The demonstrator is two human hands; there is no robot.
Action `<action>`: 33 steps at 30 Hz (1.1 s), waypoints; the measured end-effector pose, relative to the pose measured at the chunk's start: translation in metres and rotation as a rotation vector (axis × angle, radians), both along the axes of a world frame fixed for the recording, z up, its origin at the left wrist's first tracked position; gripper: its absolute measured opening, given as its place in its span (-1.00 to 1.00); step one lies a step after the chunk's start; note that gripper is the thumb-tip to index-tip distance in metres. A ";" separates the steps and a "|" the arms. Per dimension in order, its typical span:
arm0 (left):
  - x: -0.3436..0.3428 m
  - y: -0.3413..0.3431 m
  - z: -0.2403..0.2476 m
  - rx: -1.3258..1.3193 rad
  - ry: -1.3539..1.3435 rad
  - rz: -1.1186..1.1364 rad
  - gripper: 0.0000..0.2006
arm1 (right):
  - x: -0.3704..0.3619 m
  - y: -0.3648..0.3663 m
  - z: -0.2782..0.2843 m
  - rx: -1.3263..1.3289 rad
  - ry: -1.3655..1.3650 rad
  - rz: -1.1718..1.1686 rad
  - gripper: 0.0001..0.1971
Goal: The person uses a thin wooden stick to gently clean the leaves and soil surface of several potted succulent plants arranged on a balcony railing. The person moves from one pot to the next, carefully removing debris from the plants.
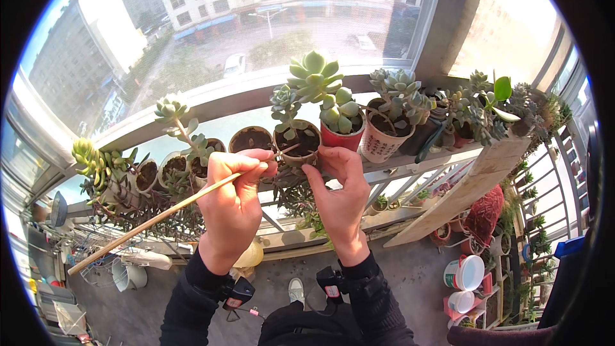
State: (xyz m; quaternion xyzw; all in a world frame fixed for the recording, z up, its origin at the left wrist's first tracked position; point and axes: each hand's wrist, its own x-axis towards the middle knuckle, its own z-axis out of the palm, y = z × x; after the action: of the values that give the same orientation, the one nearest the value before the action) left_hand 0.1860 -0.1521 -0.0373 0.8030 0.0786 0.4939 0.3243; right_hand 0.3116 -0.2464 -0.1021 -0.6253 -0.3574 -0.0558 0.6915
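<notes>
My left hand (232, 198) is closed round a thin wooden stick (150, 223), pinched between thumb and fingers. The stick slants up to the right, its tip at the dark soil (298, 145) of a small pot. In that pot grows a grey-green succulent (286, 107) on an upright stem. My right hand (337, 186) curves about the same pot's right side, fingers at its rim and thumb apart; how firmly it grips is partly hidden. Just right stands a red pot (339, 138) with plump succulents. To the left is a pot of bare soil (250, 140).
Potted succulents line the window ledge, including a white cup pot (383, 141) and a leggy plant (182, 125). A wooden board (442, 198) slants down at the right. White buckets (471, 272) stand by a shelf, and a grey bucket (129, 275) is on the floor at left.
</notes>
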 end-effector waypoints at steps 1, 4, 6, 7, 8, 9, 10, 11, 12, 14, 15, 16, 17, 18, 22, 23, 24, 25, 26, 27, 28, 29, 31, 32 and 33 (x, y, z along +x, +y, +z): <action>-0.001 0.001 0.000 -0.028 -0.024 0.009 -0.90 | 0.000 0.000 0.000 0.000 0.008 0.001 -0.61; -0.004 0.006 0.001 -0.139 -0.047 0.043 -0.90 | 0.000 0.000 0.000 0.011 -0.008 0.000 -0.61; -0.007 0.006 0.003 -0.162 -0.127 0.015 -0.89 | -0.001 -0.001 0.002 0.021 -0.022 0.002 -0.61; -0.008 0.007 0.003 -0.137 -0.128 0.020 -0.89 | -0.001 -0.002 0.003 0.022 -0.030 0.000 -0.61; -0.010 0.008 0.004 -0.140 -0.133 0.019 -0.89 | -0.002 -0.003 0.005 0.005 -0.057 -0.021 -0.62; -0.011 0.009 0.005 -0.151 -0.155 -0.010 -0.89 | -0.002 -0.004 0.007 -0.011 -0.086 -0.042 -0.63; -0.012 0.010 0.005 -0.107 -0.100 0.036 -0.89 | -0.002 -0.004 0.009 -0.026 -0.117 -0.064 -0.64; -0.012 0.011 0.006 -0.072 -0.061 0.053 -0.89 | -0.003 -0.004 0.011 -0.019 -0.137 -0.077 -0.67; -0.013 0.012 0.007 -0.072 -0.029 0.066 -0.89 | -0.003 -0.004 0.013 -0.010 -0.158 -0.093 -0.70; -0.014 0.012 0.007 -0.093 -0.070 0.030 -0.89 | -0.003 -0.003 0.018 -0.014 -0.223 -0.129 -0.73; -0.014 0.013 0.007 -0.135 -0.110 0.016 -0.89 | -0.003 -0.003 0.019 -0.026 -0.269 -0.150 -0.74; -0.014 0.012 0.007 -0.177 -0.148 0.000 -0.89 | -0.003 -0.003 0.021 -0.039 -0.308 -0.172 -0.75; -0.014 0.013 0.007 -0.171 -0.142 -0.006 -0.90 | -0.004 -0.003 0.022 -0.073 -0.316 -0.184 -0.75; -0.014 0.013 0.007 -0.154 -0.101 0.011 -0.90 | -0.005 -0.003 0.023 -0.107 -0.320 -0.194 -0.75; -0.013 0.014 0.007 -0.170 -0.091 -0.012 -0.91 | -0.006 0.000 0.028 -0.196 -0.349 -0.192 -0.72; -0.013 0.014 0.007 -0.189 -0.110 -0.016 -0.91 | -0.006 0.001 0.030 -0.233 -0.370 -0.200 -0.72; -0.013 0.015 0.007 -0.212 -0.143 -0.036 -0.91 | -0.006 0.002 0.032 -0.268 -0.385 -0.205 -0.71; -0.012 0.015 0.007 -0.228 -0.122 -0.025 -0.91 | -0.006 0.003 0.033 -0.305 -0.398 -0.208 -0.71; -0.011 0.016 0.007 -0.248 -0.115 -0.027 -0.91 | -0.006 0.004 0.035 -0.348 -0.401 -0.199 -0.70; -0.010 0.017 0.007 -0.267 -0.108 -0.030 -0.91 | -0.006 0.005 0.036 -0.390 -0.404 -0.190 -0.69; -0.008 0.018 0.007 -0.258 -0.095 -0.028 -0.91 | -0.006 0.006 0.038 -0.430 -0.408 -0.182 -0.68; -0.006 0.019 0.007 -0.249 -0.082 -0.025 -0.90 | -0.007 0.007 0.039 -0.443 -0.392 -0.183 -0.68; -0.003 0.021 0.006 -0.279 -0.070 -0.037 -0.89 | -0.009 0.009 0.040 -0.458 -0.363 -0.183 -0.69; -0.003 0.022 0.006 -0.271 -0.072 -0.035 -0.90 | -0.009 0.009 0.041 -0.473 -0.361 -0.188 -0.69; -0.002 0.022 0.005 -0.275 -0.070 -0.033 -0.90 | -0.009 0.010 0.041 -0.476 -0.361 -0.191 -0.68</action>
State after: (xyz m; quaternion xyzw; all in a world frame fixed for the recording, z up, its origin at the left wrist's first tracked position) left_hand 0.1840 -0.1301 -0.0325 0.7344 0.1212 0.5006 0.4420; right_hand 0.3023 -0.2368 -0.0611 -0.7804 -0.4172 -0.1451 0.4425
